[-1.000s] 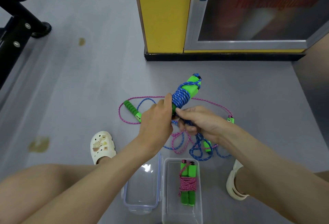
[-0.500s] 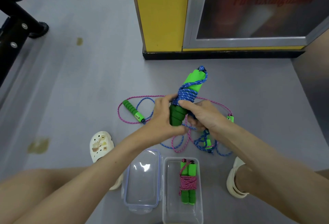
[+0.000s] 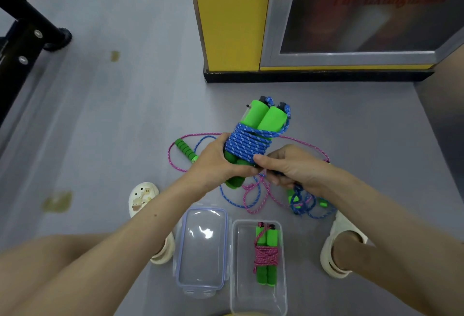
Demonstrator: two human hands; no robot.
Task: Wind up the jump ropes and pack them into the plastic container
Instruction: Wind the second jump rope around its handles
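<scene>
My left hand (image 3: pixel 221 162) grips the lower part of two green foam handles (image 3: pixel 263 117) held together, with blue rope (image 3: pixel 247 146) coiled round their middle. My right hand (image 3: pixel 293 167) pinches the loose blue rope just below the coil. A pink jump rope (image 3: pixel 180 140) with a green ribbed handle (image 3: pixel 185 149) lies unwound on the floor behind my hands, tangled with more blue rope (image 3: pixel 305 205). The clear plastic container (image 3: pixel 234 265) stands open near me and holds a wound pink rope bundle (image 3: pixel 266 255).
The container's clear lid (image 3: pixel 202 248) lies beside it on the left. A yellow cabinet (image 3: pixel 231 17) with a glass door stands ahead. Black equipment legs (image 3: pixel 27 34) are at the far left. My feet in white sandals (image 3: pixel 141 197) flank the container.
The handle bundle has turned more upright and nearer the camera, with more blue coils round it. My right hand has come down from the coil to the rope below it.
</scene>
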